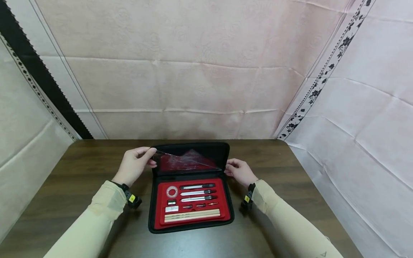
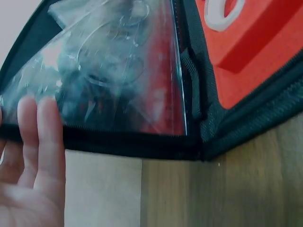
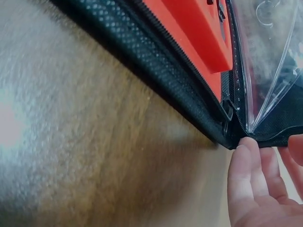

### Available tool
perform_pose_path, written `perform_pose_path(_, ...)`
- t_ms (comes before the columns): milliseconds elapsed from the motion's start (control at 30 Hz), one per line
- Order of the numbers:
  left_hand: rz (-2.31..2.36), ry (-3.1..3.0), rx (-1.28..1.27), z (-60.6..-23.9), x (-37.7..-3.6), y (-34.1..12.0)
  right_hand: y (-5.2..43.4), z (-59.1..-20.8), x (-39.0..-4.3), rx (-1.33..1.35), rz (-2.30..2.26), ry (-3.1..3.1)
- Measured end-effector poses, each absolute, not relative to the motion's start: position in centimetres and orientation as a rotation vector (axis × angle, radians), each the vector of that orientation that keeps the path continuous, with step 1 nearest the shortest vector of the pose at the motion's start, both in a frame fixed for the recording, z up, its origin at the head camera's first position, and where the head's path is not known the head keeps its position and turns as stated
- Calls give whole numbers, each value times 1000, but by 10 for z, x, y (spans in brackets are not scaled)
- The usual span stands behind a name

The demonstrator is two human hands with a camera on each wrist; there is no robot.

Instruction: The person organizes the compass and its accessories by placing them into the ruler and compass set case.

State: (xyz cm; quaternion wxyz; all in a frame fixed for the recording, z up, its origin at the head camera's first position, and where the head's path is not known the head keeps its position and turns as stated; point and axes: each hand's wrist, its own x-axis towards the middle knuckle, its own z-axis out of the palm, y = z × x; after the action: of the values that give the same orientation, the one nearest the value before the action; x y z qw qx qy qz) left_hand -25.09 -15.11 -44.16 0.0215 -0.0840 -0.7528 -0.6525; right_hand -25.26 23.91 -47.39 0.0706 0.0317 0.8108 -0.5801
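A black zip case [image 1: 190, 229] lies open on the wooden table [image 1: 80, 168], its lid [image 1: 222, 152] raised at the back. The red foam tray [image 1: 224, 211] holds a white ring [image 1: 172, 191], three metal drawing tools [image 1: 196, 192] and wooden sticks [image 1: 191, 215]. My left hand [image 1: 151, 157] pinches the corner of a clear plastic flap [image 1: 187, 161] at the lid's upper left. In the left wrist view its fingers [image 2: 42, 137] lie against the black rim [image 2: 132, 144] below the flap [image 2: 118, 71]. My right hand [image 1: 228, 168] holds the lid's right edge; its fingertips [image 3: 246, 161] touch the black edging [image 3: 156, 61].
Pale pink cloth [image 1: 200, 82] hangs behind the table and down both sides. The table's bare dark wood stretches left [image 1: 64, 186] and right [image 1: 290, 172] of the case. Both wrists wear black bands with yellow tags [image 1: 131, 198].
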Motion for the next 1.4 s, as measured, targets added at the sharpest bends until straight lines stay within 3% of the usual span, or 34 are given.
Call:
perform_pose_path(200,-2200,-2523,-327,-446,-243,-170,241,-474,-254,93,-1700,2432)
perform_pose_path(467,-2444,-2616,-604,-461,-228,-183,247,-475,-251,101,-1672,2365)
perform_pose_path(800,-1560,-3137,-329,-469,-211,-160,243,-481,-254,139,-1559,2361)
perform_pose_path(1000,-1454,-3208,-275,-470,-211,-155,240,-479,-254,169,-1488,2397)
perform_pose_path(1400,-1226,-3362,-421,-471,-206,-141,243,-486,-248,174,-1519,2422)
